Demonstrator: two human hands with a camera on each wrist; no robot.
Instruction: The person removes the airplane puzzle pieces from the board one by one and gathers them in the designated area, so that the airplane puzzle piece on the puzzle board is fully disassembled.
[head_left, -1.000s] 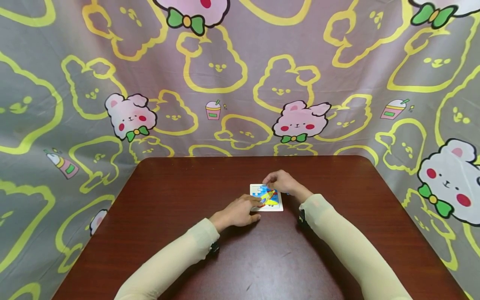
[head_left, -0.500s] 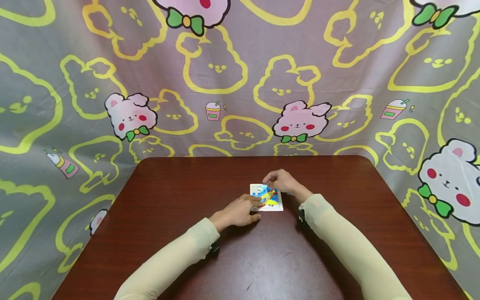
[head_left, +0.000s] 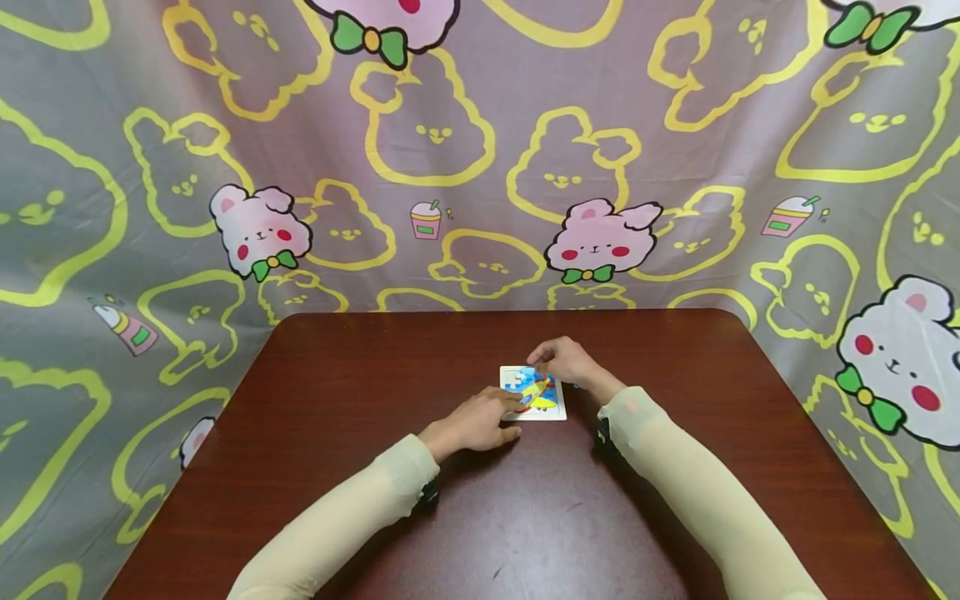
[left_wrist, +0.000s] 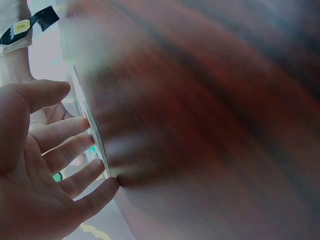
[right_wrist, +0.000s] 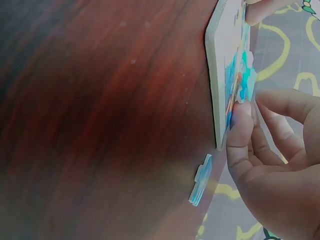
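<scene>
A small jigsaw puzzle board (head_left: 553, 415) with a pale frame and a yellow, red and blue picture lies on the table. My left hand (head_left: 480, 421) rests at its left side, fingers stretched over the picture; in the left wrist view its fingertips (left_wrist: 95, 167) meet the board's edge. At the far right corner my right hand (head_left: 567, 362) pinches a light blue puzzle piece (right_wrist: 246, 75) between thumb and finger, tilted above the board. Pale gaps show in the picture's upper left. Part of the picture is hidden under both hands.
A loose blue puzzle piece (right_wrist: 201, 181) lies on the table just right of the board. The brown wooden table (head_left: 360, 358) has rounded far corners. A patterned curtain (head_left: 480, 167) hangs around its back and sides.
The light blue piece in my right hand has shifted slightly over the board's upper part, and more of it shows. My left hand has stayed in place.
</scene>
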